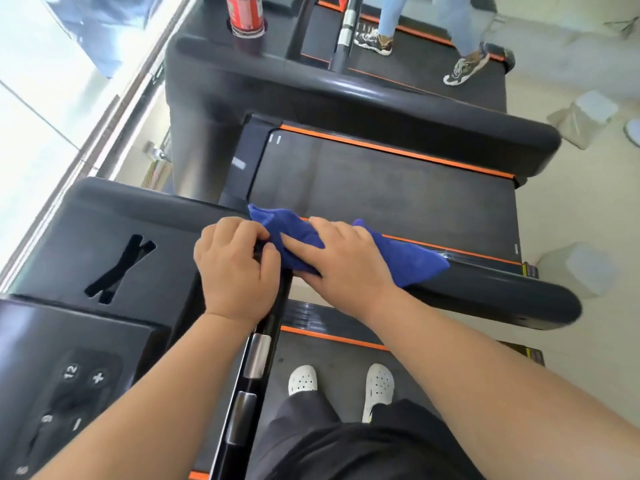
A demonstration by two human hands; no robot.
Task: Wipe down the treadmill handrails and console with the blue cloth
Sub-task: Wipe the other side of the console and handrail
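A: Progress?
B: Mid-wipe. Right hand flat, fingers together, pressing cloth onto handrail. Left hand curled, pinching cloth's near edge by the crossbar.
A: Left?
B: Probably console, other rail; can't tell what's clean.

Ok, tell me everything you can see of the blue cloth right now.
The cloth is deep blue, soft and fuzzy like microfibre, bunched and crumpled, not spread flat. It lies draped over the black handrail, where the rail meets the console. The right hand presses flat on its middle; the left hand, curled round the crossbar beside it, touches its left edge. One corner pokes out beyond the fingers.
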